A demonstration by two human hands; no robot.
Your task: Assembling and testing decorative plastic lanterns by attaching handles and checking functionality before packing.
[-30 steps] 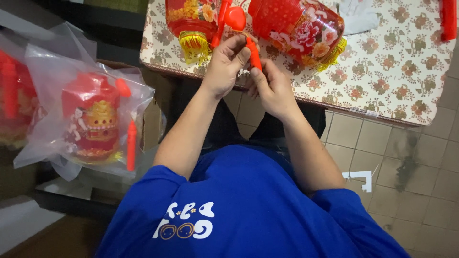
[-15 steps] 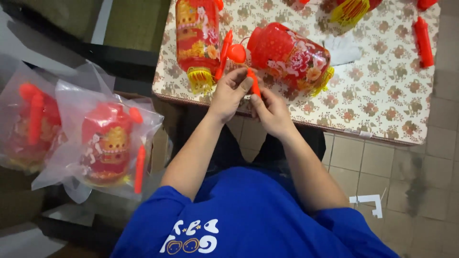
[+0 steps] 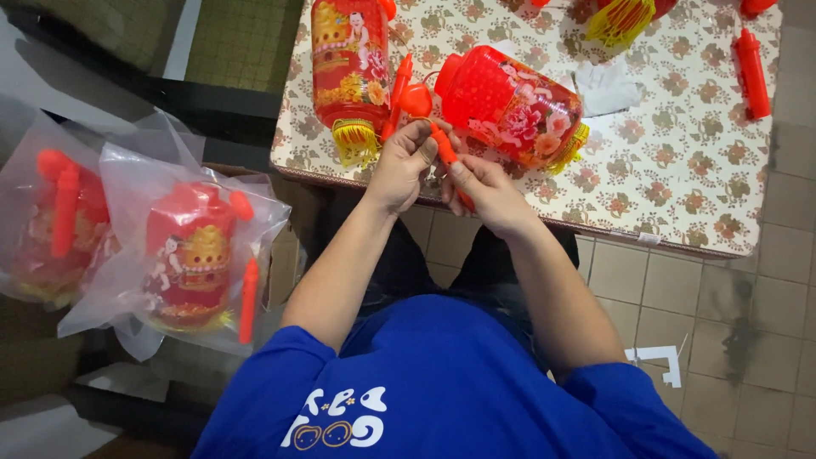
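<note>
While both hands (image 3: 442, 174) still pinch red stick (image 3: 448, 161), lantern (image 3: 514, 106) (flowered) nearer

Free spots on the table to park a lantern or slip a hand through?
Widest bare cloth on the table is right of the lying lantern, below the white glove and left of the red handle. Crowded: near edge where left hand and right hand grip an orange stick, beside the upright lantern.
</note>
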